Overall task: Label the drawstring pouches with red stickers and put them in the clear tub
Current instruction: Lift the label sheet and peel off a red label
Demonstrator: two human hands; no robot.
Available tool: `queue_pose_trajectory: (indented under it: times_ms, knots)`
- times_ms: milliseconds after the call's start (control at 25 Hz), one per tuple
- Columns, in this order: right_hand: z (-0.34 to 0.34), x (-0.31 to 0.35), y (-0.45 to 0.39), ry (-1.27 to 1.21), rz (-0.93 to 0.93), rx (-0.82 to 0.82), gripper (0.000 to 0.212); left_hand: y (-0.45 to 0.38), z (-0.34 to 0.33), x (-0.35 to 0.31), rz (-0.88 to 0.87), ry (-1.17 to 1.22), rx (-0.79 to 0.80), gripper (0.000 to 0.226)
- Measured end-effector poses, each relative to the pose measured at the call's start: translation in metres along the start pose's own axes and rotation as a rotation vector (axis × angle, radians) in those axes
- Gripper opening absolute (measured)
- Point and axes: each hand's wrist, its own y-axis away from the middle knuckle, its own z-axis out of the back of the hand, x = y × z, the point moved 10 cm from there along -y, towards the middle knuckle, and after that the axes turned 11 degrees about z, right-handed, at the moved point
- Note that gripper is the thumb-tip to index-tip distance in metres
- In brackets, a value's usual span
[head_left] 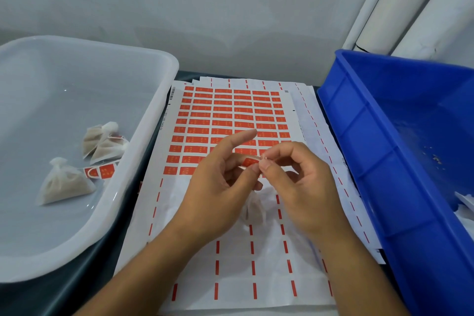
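Note:
A sheet of red stickers (225, 120) lies in the middle of the table. Over its lower part my left hand (218, 187) and my right hand (295, 182) meet and pinch one red sticker (249, 162) between their fingertips; my left index finger points up. Below the hands a white drawstring pouch (256, 206) lies on the sheet, mostly hidden by them. The clear tub (143, 136) at the left holds three filled pouches, one at the front (64, 185) and two behind it (105, 141), with a red label (102, 170) between them.
A blue bin (384, 149) stands at the right with white pouch material (464, 202) in its near corner. More backing sheets (307, 110) lie under the sticker sheet. A grey wall is close behind, and white rolls (410, 2) lean at the back right.

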Motion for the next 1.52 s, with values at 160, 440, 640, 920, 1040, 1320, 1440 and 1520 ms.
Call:
queue_pose_trajectory:
  times_ms: [160,440,640,920,1040,1320,1440,1520]
  knots:
    - [0.003,-0.003,0.001,-0.026,-0.036,-0.067,0.003,0.002,0.003,-0.004,-0.023,-0.060,-0.063,0.051]
    - [0.008,-0.004,0.013,-0.159,-0.115,-0.311,0.010,0.013,0.012,-0.018,-0.174,-0.211,-0.323,0.018]
    - [0.008,0.001,0.014,-0.156,-0.098,-0.338,0.013,0.013,0.015,-0.019,-0.184,-0.243,-0.357,0.013]
    - [0.008,-0.001,0.012,-0.178,-0.090,-0.305,0.020,0.014,0.016,-0.018,-0.161,-0.186,-0.338,0.017]
    - [0.006,-0.005,0.009,-0.141,-0.110,-0.242,0.028,0.012,0.018,-0.014,-0.128,-0.152,-0.337,0.020]
    - [0.000,-0.008,0.003,-0.051,-0.112,-0.055,0.026,0.006,0.014,-0.009,-0.068,-0.123,-0.277,0.009]
    - [0.002,-0.001,0.002,-0.008,-0.047,-0.071,0.014,0.005,0.012,-0.007,-0.057,-0.136,-0.257,0.003]
    - [0.004,0.001,0.002,0.041,-0.017,-0.078,0.012,0.004,0.007,-0.002,-0.041,-0.155,-0.209,0.011]
